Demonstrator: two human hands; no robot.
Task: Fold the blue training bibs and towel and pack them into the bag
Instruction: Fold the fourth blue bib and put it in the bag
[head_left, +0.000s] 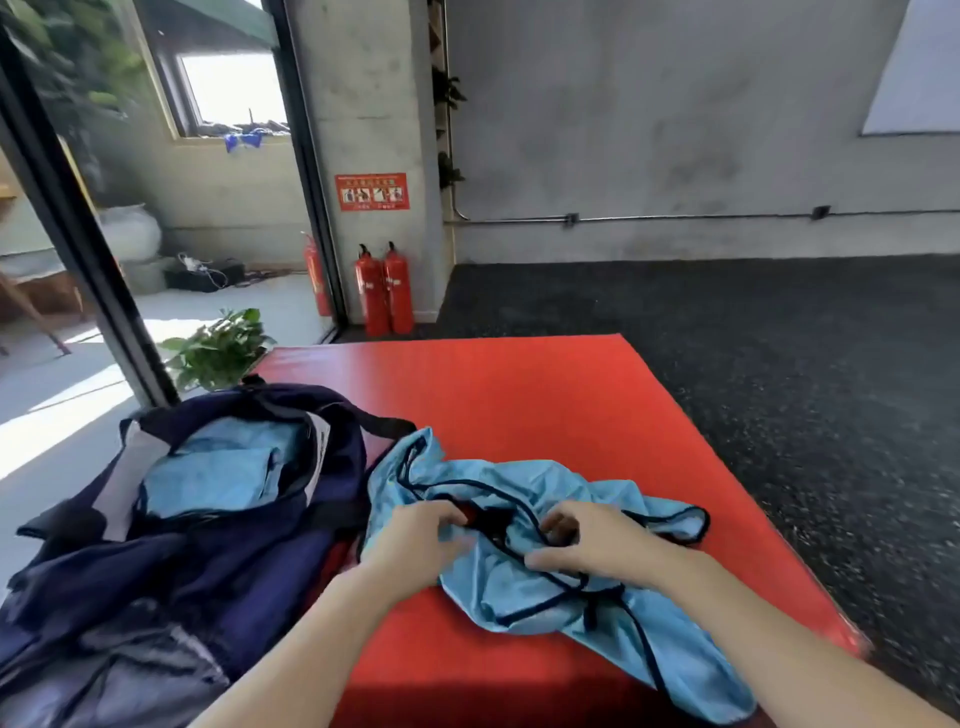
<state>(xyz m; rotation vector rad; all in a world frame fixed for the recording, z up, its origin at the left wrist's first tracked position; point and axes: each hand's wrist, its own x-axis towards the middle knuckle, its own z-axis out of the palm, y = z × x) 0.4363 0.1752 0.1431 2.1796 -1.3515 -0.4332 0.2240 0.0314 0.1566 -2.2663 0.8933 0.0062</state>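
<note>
Blue training bib (524, 566), dark-trimmed, lies crumpled on the red mat (519, 405), near the mat's 7 o'clock area w/ one end hanging toward the near right edge at 5 o'clock. Left hand (415, 540) sits on the bib's left part, fingers curled into the cloth near the dark trim; looks like a grip, tho blur hides the fingertips. Right hand (587, 545) is on the bib's middle, fingers curled & bunching the fabric, thumb stretched along it toward the left hand. Hands are close together, not touching.

Navy bag (171, 551) stands open at 9 o'clock of the bib, its side touching the bib's left edge; it overlaps the mat's left border. Inside the opening: folded blue cloth (223, 467), flat; bib or towel, can't tell.

Open room: mat surface from 12 to 2 o'clock of the bib is bare red up to its far edge & right edge; beyond lies dark speckled floor (779, 364).

Two red fire extinguishers (384, 291) stand by the concrete pillar (363, 104) at 11 o'clock, potted plant (218, 348) behind the bag.
</note>
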